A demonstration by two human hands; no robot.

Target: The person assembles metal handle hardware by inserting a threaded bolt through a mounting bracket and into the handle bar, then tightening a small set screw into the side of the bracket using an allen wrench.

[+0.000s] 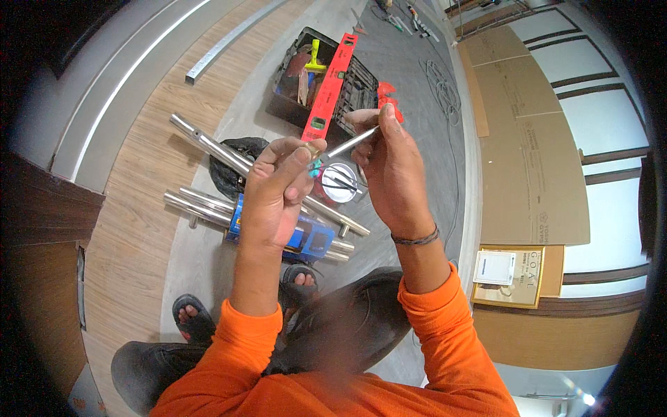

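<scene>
My left hand (274, 191) is closed, its thumb and fingertips pinching a small brass-coloured piece (312, 149). Across from it, my right hand (394, 170) grips the far end of a slim silver metal rod (353, 142) between thumb and fingers. The rod slants down toward my left fingertips; whether it touches them I cannot tell. Below the hands, a white round lid or tub (339, 182) with dark thin items on it stands on the floor. Shiny metal tubes (215, 147) lie beneath my left hand, partly hidden by it, next to a blue tool or case (306, 236).
A red spirit level (329, 90) leans across an open black toolbox (288, 104). A black bag (233, 177) lies by the tubes. Cable (441, 87) coils on the grey floor. Cardboard sheets (531, 160) and a gold frame (511, 278) stand to the right.
</scene>
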